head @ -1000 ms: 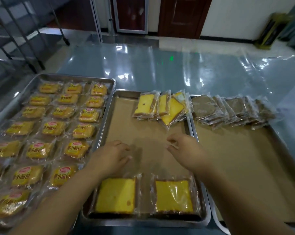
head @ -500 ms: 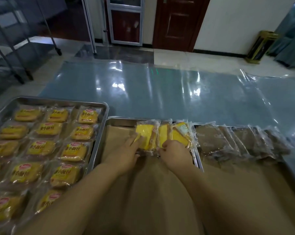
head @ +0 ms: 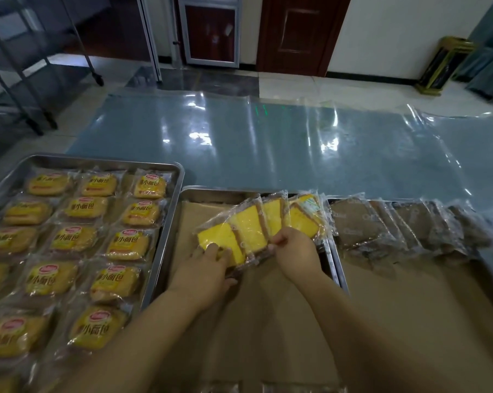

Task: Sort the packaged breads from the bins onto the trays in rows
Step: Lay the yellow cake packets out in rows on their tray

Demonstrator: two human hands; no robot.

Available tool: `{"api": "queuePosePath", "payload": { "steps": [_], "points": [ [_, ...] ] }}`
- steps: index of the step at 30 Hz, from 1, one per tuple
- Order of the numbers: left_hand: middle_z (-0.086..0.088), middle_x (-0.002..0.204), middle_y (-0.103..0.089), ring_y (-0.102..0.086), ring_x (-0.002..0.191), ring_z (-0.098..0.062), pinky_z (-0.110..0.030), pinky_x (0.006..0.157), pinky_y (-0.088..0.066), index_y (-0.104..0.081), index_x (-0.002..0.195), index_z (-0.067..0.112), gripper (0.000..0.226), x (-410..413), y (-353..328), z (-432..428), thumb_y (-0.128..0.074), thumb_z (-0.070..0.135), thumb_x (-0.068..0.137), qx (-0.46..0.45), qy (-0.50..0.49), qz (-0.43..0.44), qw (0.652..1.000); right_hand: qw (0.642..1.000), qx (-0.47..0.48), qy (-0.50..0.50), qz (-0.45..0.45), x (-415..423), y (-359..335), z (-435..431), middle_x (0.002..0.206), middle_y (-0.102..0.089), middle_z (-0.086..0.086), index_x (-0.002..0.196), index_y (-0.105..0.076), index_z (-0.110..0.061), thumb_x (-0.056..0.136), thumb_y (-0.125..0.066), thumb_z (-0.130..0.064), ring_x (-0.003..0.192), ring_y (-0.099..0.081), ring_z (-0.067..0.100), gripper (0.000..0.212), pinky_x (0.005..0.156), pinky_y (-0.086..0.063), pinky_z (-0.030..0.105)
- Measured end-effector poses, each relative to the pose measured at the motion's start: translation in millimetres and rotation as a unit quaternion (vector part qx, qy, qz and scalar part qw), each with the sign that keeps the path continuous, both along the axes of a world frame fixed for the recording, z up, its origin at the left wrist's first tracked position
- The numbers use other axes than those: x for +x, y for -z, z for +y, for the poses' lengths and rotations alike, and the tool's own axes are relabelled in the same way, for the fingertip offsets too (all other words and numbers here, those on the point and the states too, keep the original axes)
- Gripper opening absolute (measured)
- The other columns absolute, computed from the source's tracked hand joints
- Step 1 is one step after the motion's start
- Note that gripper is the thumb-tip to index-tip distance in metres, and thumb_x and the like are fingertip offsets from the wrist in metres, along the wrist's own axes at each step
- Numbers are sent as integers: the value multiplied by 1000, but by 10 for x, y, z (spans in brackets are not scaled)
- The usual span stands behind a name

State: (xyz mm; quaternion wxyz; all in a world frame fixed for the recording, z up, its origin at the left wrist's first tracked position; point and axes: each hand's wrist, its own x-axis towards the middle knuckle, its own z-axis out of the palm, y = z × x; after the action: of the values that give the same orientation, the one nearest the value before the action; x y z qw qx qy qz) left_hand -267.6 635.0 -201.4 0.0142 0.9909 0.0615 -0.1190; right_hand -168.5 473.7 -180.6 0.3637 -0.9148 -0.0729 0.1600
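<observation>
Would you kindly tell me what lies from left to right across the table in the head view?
Printed yellow bun packets in a steel tray → fanned clear packets of yellow cake slices → overlapping clear packets of brown cake slices.

Left hand (head: 208,268), right hand (head: 295,251) on packets (head: 251,228)

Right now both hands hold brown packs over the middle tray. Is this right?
Not quite. The head view shows the left hand and right hand holding yellow packs, not brown ones, over the middle tray.
</observation>
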Motion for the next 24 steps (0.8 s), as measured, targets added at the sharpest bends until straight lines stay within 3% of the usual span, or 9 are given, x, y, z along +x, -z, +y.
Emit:
{"api": "queuePosePath", "payload": {
  "steps": [5, 9, 12, 15, 19, 20, 22, 24],
  "points": [
    [-5, 141, -31, -23, 129, -28, -40, 101, -30, -44, 132, 28, 49, -278, 10, -83, -39, 54, 91, -5, 12, -5, 1000, 996, 77, 14, -33, -187, -31, -200, 79, -59, -6, 75, -47, -28, 93, -49, -11, 71, -55, 9, 25, 53, -40, 25],
    [-2, 157, -6, 1, 144, -25, -40, 115, -14, -34, 141, 26, 47, -473, 97, -96, -34, 43, 97, -71, 7, 22, 997, 987, 136, 40, -78, -354, -39, -445, 78, -56, -6, 79, -46, -30, 95, -43, -9, 68, -52, 12, 26, 53, -38, 26],
    [-3, 155, -14, -13, 140, -26, -38, 112, -17, -31, 143, 30, 49, -575, 82, -128, -34, 46, 97, -52, -3, 24, 998, 972, 208, 65, -83, -416, -77, -624, 82, -54, 4, 79, -49, -28, 93, -40, 1, 72, -49, 19, 33, 62, -39, 32],
    [-3, 146, -30, -29, 129, -27, -40, 105, -28, -34, 141, 33, 49, -668, 51, -196, -33, 50, 95, -16, -16, 16, 1000, 966, 235, 84, -62, -466, -117, -800, 75, -52, 2, 75, -52, -23, 91, -38, 5, 64, -44, 14, 36, 55, -36, 27],
    [-4, 137, -37, -35, 126, -27, -42, 101, -30, -33, 139, 34, 46, -787, 38, -312, -33, 48, 95, 47, -7, 13, 999, 993, 116, 32, -3, -522, -108, -989, 83, -62, 6, 90, -59, -19, 94, -43, -6, 61, -52, 12, 20, 47, -40, 21],
    [-4, 137, -36, -34, 126, -27, -42, 101, -29, -33, 139, 33, 46, -819, 43, -330, -33, 48, 95, 50, -7, 12, 999, 998, 63, 8, -2, -545, -83, -1007, 91, -63, 6, 99, -59, -16, 95, -46, -11, 68, -56, 13, 15, 53, -43, 21],
    [-6, 141, -32, -29, 130, -28, -44, 103, -27, -34, 139, 32, 46, -886, 59, -348, -34, 46, 96, 38, -14, 5, 999, 996, -60, -53, -33, -608, -3, -1015, 116, -56, 10, 115, -56, -12, 94, -52, -20, 94, -57, 21, 23, 74, -45, 26],
    [-6, 148, -24, -19, 136, -28, -44, 109, -22, -35, 139, 30, 45, -967, 90, -345, -34, 44, 96, 16, -17, -6, 1000, 977, -144, -109, -111, -720, 63, -1009, 131, -45, 10, 121, -54, -12, 91, -57, -25, 119, -43, 27, 33, 91, -40, 31]
  ]
}}
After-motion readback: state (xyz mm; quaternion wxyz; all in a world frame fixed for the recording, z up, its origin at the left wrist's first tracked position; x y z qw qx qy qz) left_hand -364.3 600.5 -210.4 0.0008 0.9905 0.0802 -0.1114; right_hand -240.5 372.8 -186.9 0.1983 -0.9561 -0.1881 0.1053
